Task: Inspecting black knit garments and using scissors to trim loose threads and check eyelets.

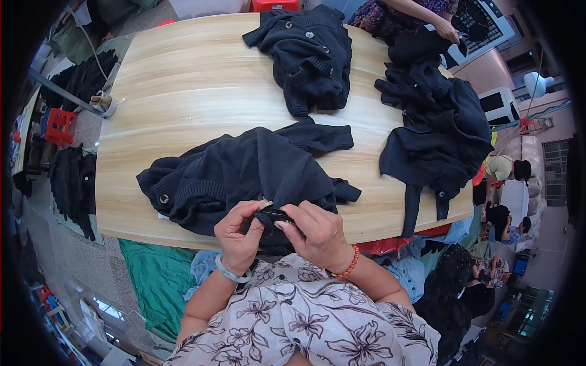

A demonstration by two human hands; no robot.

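Note:
A dark navy knitted cardigan (pixel 244 158) lies bunched along the table's near edge, its ribbed band and a button (pixel 163 199) at the left. My left hand (pixel 239 235) pinches a bit of its edge between thumb and fingers, with a pale button (pixel 265 206) at the fingertips. Close against it, my right hand (pixel 314 230) is closed on a small dark tool with a thin metal tip (pixel 279 214), which looks like thread snips. Its tip points at the pinched cloth. My fingers hide most of the tool.
The pale wooden table (pixel 177 79) also bears a buttoned dark cardigan (pixel 311 67) at the far side and a pile of dark garments (pixel 436 134) at the right. A co-worker's hand (pixel 447 30) works at the far right corner. Green cloth (pixel 152 280) hangs below the near edge.

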